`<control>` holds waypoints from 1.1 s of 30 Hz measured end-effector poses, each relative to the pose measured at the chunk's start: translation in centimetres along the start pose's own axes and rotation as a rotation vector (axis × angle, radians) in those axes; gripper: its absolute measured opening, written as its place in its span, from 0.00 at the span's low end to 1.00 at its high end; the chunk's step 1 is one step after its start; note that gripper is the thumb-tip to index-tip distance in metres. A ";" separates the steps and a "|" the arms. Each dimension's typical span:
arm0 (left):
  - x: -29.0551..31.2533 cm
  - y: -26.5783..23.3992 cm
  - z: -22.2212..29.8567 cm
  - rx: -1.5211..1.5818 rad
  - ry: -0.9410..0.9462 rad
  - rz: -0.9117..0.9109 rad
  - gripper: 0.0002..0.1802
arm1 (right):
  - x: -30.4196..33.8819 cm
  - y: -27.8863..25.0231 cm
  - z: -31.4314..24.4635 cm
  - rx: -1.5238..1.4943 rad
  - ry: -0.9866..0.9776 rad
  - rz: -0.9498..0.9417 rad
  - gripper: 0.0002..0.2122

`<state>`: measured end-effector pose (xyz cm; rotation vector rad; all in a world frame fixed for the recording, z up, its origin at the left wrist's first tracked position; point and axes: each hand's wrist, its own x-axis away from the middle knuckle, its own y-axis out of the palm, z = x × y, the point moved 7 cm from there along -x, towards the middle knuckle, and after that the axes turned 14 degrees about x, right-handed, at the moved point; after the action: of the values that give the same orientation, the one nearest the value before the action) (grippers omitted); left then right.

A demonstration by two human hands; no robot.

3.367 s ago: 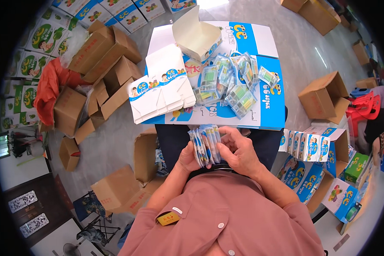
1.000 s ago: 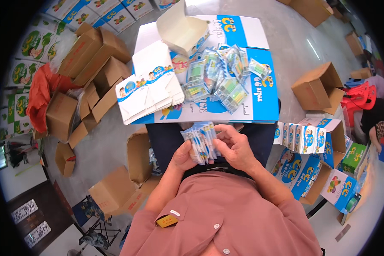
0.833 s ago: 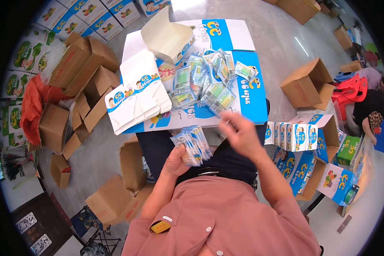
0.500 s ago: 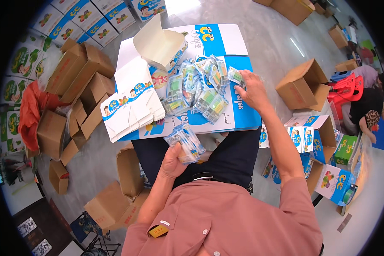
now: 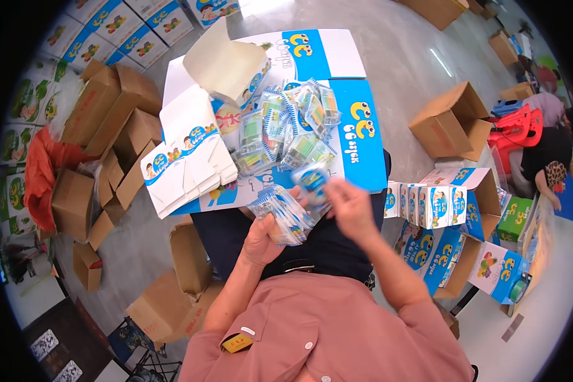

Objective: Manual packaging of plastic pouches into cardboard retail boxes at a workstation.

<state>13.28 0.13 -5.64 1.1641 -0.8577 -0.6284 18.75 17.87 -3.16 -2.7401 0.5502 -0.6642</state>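
Observation:
My left hand [image 5: 261,237] holds a fanned stack of small clear packets with blue-and-white edges [image 5: 281,212] above my lap. My right hand [image 5: 348,205] grips a single blue-and-clear packet [image 5: 312,181] and brings it against the stack. Just beyond, a loose pile of the same packets [image 5: 286,130] lies on a large flat blue-and-white printed carton [image 5: 363,146] that serves as a work surface. On its left side lies a stack of flat unfolded white-and-blue small boxes [image 5: 188,156], and an opened small box [image 5: 226,63] stands at its far end.
Brown cardboard boxes lie on the floor at left [image 5: 108,134] and below left [image 5: 172,305], one open box at right [image 5: 452,121]. A row of filled small blue-and-white boxes [image 5: 426,205] stands in a carton at my right. A person [image 5: 551,159] bends at far right by a red stool.
My right hand left the stack, reached out to the packet pile on the carton, picked one packet and came back to the stack in my left hand. The view tilted slightly.

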 end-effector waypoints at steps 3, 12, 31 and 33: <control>0.1 -1.5 -0.3 -0.041 0.008 0.044 0.35 | 1.6 3.1 -1.3 0.004 -0.341 0.162 0.09; 0.8 -1.3 0.6 -0.063 0.060 0.067 0.36 | -10.4 -6.3 -6.4 0.435 -0.313 0.375 0.16; -0.9 0.0 0.2 -0.088 0.041 0.002 0.34 | -3.2 -2.9 -6.3 0.332 -0.441 0.356 0.08; -1.4 0.4 0.0 -0.165 0.087 0.026 0.32 | -1.1 -0.5 -6.3 0.280 -0.473 0.282 0.09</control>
<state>12.49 1.34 -5.59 1.0220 -0.7319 -0.6108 14.90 17.71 2.03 -2.3729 0.6511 -0.0146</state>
